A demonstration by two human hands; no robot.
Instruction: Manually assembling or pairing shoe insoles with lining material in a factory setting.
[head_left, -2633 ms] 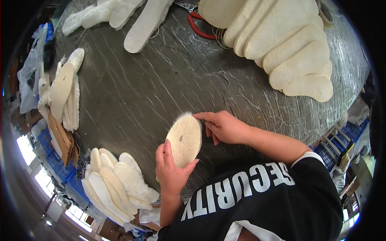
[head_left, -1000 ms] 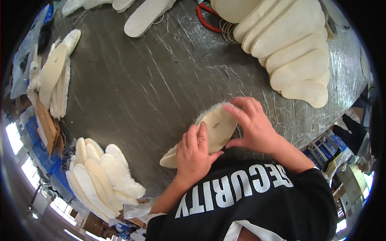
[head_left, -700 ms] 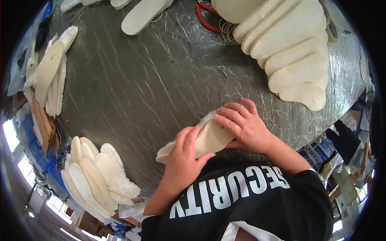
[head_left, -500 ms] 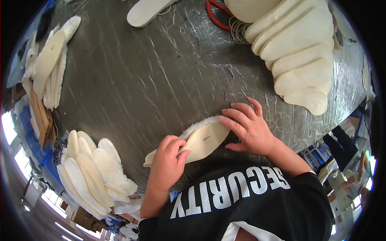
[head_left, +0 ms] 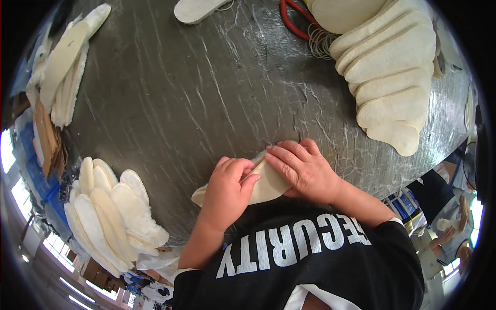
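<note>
A pair of cream insoles (head_left: 266, 187) with white fleecy edges lies at the table's near edge, close to my body. My left hand (head_left: 227, 191) is closed around their left-middle part, the thumb and bent fingers pinching the upper edge. Over the right end lies my right hand (head_left: 307, 173), its fingers together on top and the thumb hidden beneath. The left tip of the insoles sticks out past my left hand. Most of the right end is covered by my right hand.
A fanned stack of cream insoles (head_left: 392, 72) spreads at the far right, beside red-handled pliers (head_left: 292, 20) and a bunch of thin rings (head_left: 321, 44). Fleecy insoles (head_left: 111, 212) are heaped at the near left, more (head_left: 64, 67) at the far left. One insole (head_left: 199, 10) lies at the back.
My right hand has come down from the right end and closed over the insoles. My left hand has shifted slightly right and up, still gripping. The view has shifted a little.
</note>
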